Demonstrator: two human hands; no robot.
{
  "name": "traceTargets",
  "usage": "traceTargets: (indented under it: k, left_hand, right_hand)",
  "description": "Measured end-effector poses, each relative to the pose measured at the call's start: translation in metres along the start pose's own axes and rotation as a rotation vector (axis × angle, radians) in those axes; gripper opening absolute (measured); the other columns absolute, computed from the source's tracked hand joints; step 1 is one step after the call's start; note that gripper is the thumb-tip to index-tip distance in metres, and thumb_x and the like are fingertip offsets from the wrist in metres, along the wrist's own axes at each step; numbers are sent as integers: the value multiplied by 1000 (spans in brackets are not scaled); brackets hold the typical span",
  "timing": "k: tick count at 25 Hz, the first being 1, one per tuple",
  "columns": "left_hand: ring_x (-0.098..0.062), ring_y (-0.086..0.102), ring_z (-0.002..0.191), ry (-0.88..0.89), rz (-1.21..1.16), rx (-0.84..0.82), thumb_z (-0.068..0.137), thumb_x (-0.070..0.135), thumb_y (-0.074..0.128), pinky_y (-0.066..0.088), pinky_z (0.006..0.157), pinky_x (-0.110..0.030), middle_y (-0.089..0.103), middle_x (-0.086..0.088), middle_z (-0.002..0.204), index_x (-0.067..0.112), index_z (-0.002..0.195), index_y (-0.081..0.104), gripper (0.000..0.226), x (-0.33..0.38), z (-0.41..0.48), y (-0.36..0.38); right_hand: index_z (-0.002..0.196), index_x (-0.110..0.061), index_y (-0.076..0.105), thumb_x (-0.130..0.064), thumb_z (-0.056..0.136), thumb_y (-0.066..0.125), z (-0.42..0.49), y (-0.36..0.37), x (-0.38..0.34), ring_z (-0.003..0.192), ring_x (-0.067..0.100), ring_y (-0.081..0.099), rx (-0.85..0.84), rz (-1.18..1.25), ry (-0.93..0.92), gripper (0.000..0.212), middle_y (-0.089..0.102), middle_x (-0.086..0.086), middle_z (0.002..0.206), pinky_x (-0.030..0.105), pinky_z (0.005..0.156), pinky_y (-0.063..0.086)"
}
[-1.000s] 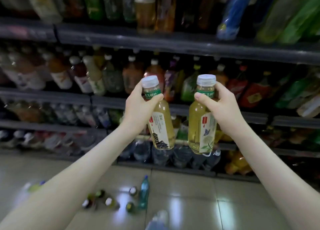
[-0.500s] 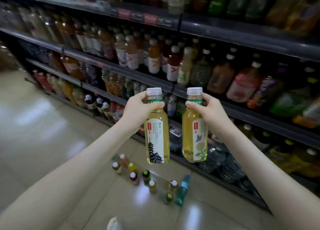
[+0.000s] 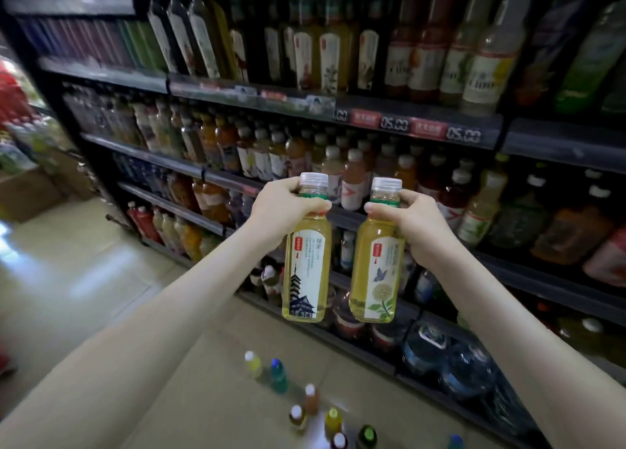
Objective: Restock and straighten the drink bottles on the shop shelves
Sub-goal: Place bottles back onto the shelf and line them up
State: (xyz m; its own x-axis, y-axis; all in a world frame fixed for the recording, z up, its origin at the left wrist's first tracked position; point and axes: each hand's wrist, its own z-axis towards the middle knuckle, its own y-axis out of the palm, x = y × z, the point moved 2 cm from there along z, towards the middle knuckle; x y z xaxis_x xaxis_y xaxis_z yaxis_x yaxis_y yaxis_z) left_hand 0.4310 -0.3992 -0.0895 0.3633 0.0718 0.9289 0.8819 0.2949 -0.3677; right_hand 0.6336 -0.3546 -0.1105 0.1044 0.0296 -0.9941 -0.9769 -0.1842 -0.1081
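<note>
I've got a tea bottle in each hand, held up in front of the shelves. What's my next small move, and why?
Probably ease both forward toward the row of white-capped bottles just behind them. The left hand grips the pale yellow pagoda-label plastic bottle and the right hand the yellow butterfly-label plastic bottle by their necks, upright and in mid-air. No open slot is plain from here.

Two upright yellow-green tea bottles [image 3: 306,249] [image 3: 377,255], side by side

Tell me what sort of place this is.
Likely a shop's drinks aisle: shelves packed with bottles, price tags on a shelf edge, spare bottles standing on the floor.
</note>
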Motion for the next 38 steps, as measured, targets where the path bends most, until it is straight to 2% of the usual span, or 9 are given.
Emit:
traceTargets:
  k: [4,8,12,17,22,26,30,35,38]
  left_hand:
    - [-12,70,79,90,8,51,68,25,81,57,82,-39,74,8,84,30,90,72,25,17,59,-28]
    - [-11,70,80,178,-12,138,68,25,81,55,85,-42,74,9,84,31,92,72,26,35,107,-54]
    - [-11,69,84,253,-25,166,68,30,80,55,86,-42,73,11,87,35,97,71,31,49,161,-85]
    - [-11,69,83,311,-51,97,68,31,81,56,84,-41,72,11,88,40,88,68,25,57,231,-113]
    - [-12,70,80,325,-72,-68,69,31,81,59,76,-37,72,5,92,35,96,69,30,64,284,-131]
    - [-12,71,78,325,-122,-202,71,28,81,58,71,-30,72,5,88,37,85,66,23,63,309,-133]
    - [-13,71,82,351,-155,-266,68,26,82,58,80,-36,73,7,92,33,95,71,30,59,327,-126]
    - [-11,68,90,408,-173,-252,67,32,82,55,86,-40,72,13,94,44,87,68,27,59,341,-129]
    - [-1,65,93,547,-157,-176,72,34,78,54,87,-36,70,20,94,44,98,66,30,56,338,-134]
  right_hand:
    - [99,-16,67,-19,75,79,55,13,-34,75,17,72,16,-12,-77,26,73,3,88,30,61,55]
    - [102,-15,67,-18,74,80,106,24,-66,77,19,72,22,2,-158,30,74,3,89,38,71,59]
    - [100,-23,64,-21,75,80,154,43,-104,82,15,70,124,7,-264,30,71,-1,94,35,73,57]
    - [106,-17,64,-19,78,77,193,59,-132,84,19,71,275,60,-327,30,71,5,97,37,72,58]
    - [97,-12,67,-14,75,79,215,71,-149,74,19,72,422,58,-205,25,73,8,88,31,62,57]
    - [87,-14,67,-14,75,80,219,86,-146,70,21,72,462,15,-91,17,74,8,81,32,62,57]
    - [89,-15,68,-16,74,80,221,98,-147,67,18,72,503,-10,-88,19,74,4,77,28,54,56]
    - [94,-24,68,-20,75,79,232,108,-154,85,19,71,558,-106,-195,22,73,0,92,39,77,58]
    - [106,-24,65,-16,81,73,230,114,-154,89,11,69,514,-105,-404,28,72,-3,97,28,77,56]
